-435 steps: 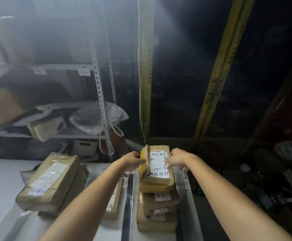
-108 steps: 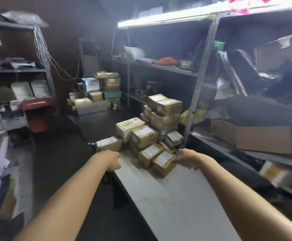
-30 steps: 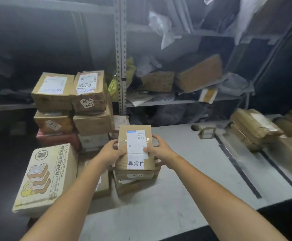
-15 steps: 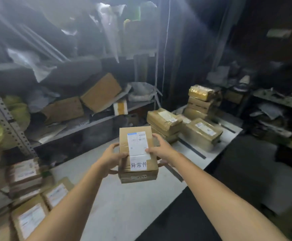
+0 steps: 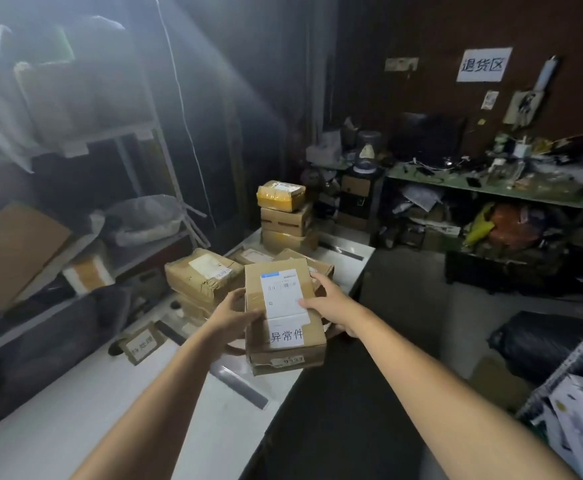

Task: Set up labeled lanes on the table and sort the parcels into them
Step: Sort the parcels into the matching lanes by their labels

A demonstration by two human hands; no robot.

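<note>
At the frame's centre a person holds a brown parcel (image 5: 285, 317) above the near edge of the white surface (image 5: 92, 410). The left hand (image 5: 234, 315) and right hand (image 5: 331, 306) grip opposite sides, fingers clamped round it. Its label faces up, likely for reading. Other parcels (image 5: 203, 275) sit beyond a dark tape strip (image 5: 240, 386), apparently grouped by lane.

Parcel position over the table lanes

The parcel (image 5: 283, 313) sits between the left hand (image 5: 229, 315) and the right hand (image 5: 331, 306), above the table (image 5: 75, 410). A tape strip (image 5: 238, 382) lies beneath it and a label card (image 5: 141, 342) to its left. A pile of parcels (image 5: 203, 275) lies behind, and a three-high stack (image 5: 285, 220) farther back. Shelving (image 5: 110, 133) runs along the table's left. A workbench (image 5: 491, 188) stands well apart to the right, below a wall sign (image 5: 480, 65).
</note>
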